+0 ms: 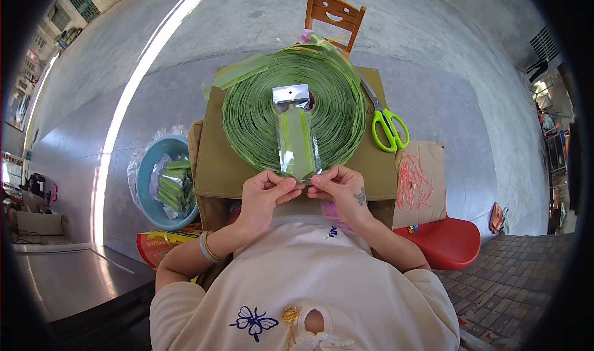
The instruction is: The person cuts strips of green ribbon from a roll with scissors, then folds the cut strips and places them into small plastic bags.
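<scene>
**Both Hands Pinching the Packet's Near End at the Front Edge**

I have the left hand (269, 189) and right hand (338, 190) close together at the near edge of the olive board (216, 175). The left thumb and fingers are closed on one lower corner of the clear packet (297, 144); the right ones pinch the other. The packet holds flat green pieces, and its white header (291, 94) points away from me, over the middle of the big green coil (247, 119).

The coil takes up most of the board. From here, the open room is a narrow strip between its near rim and the front edge, widening into the corners outside each hand. On the right, the scissors (390, 128) lie beside the coil, blades pointing away, green handles reaching past the board's side edge. Next to that edge is the cardboard (430, 156) with thin red strips (413, 181), then the red seat (455, 243).

On the left, the blue basin (144, 184) with bagged green pieces (176, 187) crowds the board's side. Grey floor (80, 159) opens out beyond it. A wooden chair (335, 14) stands past the far edge.
</scene>
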Demonstrator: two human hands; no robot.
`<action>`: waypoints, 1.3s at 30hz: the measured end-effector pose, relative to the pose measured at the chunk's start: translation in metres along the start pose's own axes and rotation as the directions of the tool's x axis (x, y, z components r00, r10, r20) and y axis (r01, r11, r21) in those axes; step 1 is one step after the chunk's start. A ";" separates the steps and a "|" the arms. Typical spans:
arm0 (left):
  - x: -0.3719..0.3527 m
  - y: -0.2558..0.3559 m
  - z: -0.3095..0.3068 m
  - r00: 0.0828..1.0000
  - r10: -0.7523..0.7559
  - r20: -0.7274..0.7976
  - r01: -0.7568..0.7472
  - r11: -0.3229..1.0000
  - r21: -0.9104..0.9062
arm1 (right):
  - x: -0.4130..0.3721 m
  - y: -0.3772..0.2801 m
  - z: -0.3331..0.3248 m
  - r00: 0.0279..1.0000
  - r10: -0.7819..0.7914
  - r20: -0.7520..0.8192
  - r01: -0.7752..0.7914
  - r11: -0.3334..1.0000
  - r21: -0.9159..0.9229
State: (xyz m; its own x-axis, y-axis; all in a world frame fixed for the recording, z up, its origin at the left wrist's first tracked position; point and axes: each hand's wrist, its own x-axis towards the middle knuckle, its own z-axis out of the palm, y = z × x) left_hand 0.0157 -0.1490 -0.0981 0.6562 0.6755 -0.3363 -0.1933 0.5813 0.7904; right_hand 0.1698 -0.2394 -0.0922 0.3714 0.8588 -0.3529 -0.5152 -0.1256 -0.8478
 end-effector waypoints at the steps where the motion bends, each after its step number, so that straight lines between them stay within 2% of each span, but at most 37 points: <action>1: 0.000 -0.003 -0.001 1.000 0.002 0.000 -0.002 0.999 -0.032 | 0.001 0.001 -0.001 1.000 0.008 -0.008 -0.009 1.000 -0.012; 10: 0.001 -0.005 -0.001 0.998 -0.057 -0.006 0.055 0.990 -0.133 | 0.004 0.000 0.003 0.998 0.023 -0.061 -0.024 1.000 -0.011; 14: 0.002 -0.005 -0.001 0.997 -0.075 -0.025 0.069 0.979 -0.193 | 0.004 0.001 0.001 0.998 -0.054 -0.027 0.056 0.997 0.052; 17: 0.001 -0.006 0.000 0.997 -0.072 -0.030 0.065 0.981 -0.183 | 0.005 0.006 -0.002 0.999 -0.033 0.010 0.033 0.999 -0.002; 20: 0.001 -0.008 0.001 0.998 -0.023 -0.055 0.019 0.997 -0.076 | 0.002 0.000 0.000 1.000 0.012 0.013 -0.012 0.999 -0.034; 23: -0.001 -0.005 0.003 0.996 0.069 -0.052 -0.068 0.997 0.021 | 0.000 -0.007 0.005 0.994 -0.103 -0.037 0.103 0.995 0.004; 26: -0.007 -0.005 0.006 0.977 0.215 0.012 -0.214 0.960 0.181 | -0.003 -0.016 0.012 0.994 -0.101 -0.041 0.102 0.994 0.026; 29: -0.010 -0.004 0.010 0.949 0.298 0.102 -0.315 0.907 0.278 | 0.002 -0.019 0.004 0.993 -0.114 0.020 0.116 0.983 -0.144; 32: -0.008 0.014 0.018 0.963 0.242 0.120 -0.245 0.969 0.011 | 0.000 -0.021 0.007 0.983 -0.178 0.035 0.182 0.967 -0.176; 34: -0.005 0.030 0.019 0.977 0.070 0.199 -0.120 0.961 0.251 | -0.003 -0.023 0.011 0.971 -0.227 0.080 0.239 0.947 -0.214; 36: -0.003 0.039 0.016 0.976 0.008 0.219 -0.101 0.904 0.416 | -0.003 -0.025 0.014 0.961 -0.253 0.109 0.272 0.933 -0.235; 38: 0.001 0.043 0.013 0.967 0.060 0.249 -0.184 0.841 0.509 | -0.001 -0.027 0.013 0.957 -0.274 0.096 0.290 0.924 -0.249; 39: 0.003 0.046 0.010 0.955 0.128 0.266 -0.251 0.829 0.500 | 0.001 -0.027 0.015 0.952 -0.296 0.079 0.306 0.911 -0.277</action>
State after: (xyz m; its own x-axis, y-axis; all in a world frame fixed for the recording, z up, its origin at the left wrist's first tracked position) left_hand 0.0157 -0.1250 -0.0576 0.7963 0.5990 -0.0836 0.0404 0.0853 0.9955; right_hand 0.1723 -0.2275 -0.0636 0.4453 0.8938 -0.0537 -0.1415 0.0110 -0.9899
